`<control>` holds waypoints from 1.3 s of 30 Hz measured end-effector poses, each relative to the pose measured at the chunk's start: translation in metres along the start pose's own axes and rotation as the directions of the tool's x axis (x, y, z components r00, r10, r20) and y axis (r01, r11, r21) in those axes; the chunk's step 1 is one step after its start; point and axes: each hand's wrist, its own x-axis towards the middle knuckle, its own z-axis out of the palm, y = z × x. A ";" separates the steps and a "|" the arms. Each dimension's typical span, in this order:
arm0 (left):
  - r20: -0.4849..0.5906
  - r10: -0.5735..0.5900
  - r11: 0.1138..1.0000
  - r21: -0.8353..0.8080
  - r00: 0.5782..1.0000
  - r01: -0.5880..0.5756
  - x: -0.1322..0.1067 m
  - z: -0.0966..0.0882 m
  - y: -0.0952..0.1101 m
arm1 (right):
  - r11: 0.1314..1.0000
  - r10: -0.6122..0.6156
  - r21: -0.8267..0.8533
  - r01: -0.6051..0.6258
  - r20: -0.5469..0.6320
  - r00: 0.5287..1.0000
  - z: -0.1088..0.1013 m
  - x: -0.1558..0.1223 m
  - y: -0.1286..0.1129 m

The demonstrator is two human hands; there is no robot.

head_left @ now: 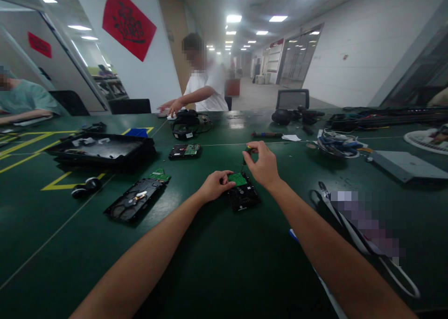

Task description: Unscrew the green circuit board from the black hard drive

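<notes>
In the middle of the green table lies a black hard drive [244,197] with a green circuit board [238,179] at its far end. My left hand [215,185] grips the drive's left edge, its thumb by the board. From the right, my right hand [263,164] pinches a small screwdriver [248,149] with a dark and yellow handle. Its thin shaft points down at the board's far right corner; whether the tip touches a screw is too small to tell.
On the left lie an opened hard drive [135,198], a black tray [101,147] and black round parts [86,187]. Another drive [185,151] lies farther back. To the right are a lanyard [345,221], a cable bundle [338,144] and a grey metal box [409,162]. A person [206,88] works opposite.
</notes>
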 end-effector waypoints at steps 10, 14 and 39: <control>0.002 0.014 1.000 0.027 1.000 -0.014 -0.001 -0.001 0.001 | 1.000 -0.007 -0.021 0.007 0.012 1.000 -0.001 0.000 -0.001; -0.001 0.005 1.000 0.020 1.000 -0.005 0.000 -0.001 0.001 | 1.000 0.010 0.006 -0.010 0.042 0.999 -0.002 0.000 -0.002; -0.006 0.022 1.000 -0.006 1.000 -0.022 0.000 0.000 -0.002 | 1.000 -0.016 -0.024 0.017 0.028 0.999 -0.001 0.000 -0.002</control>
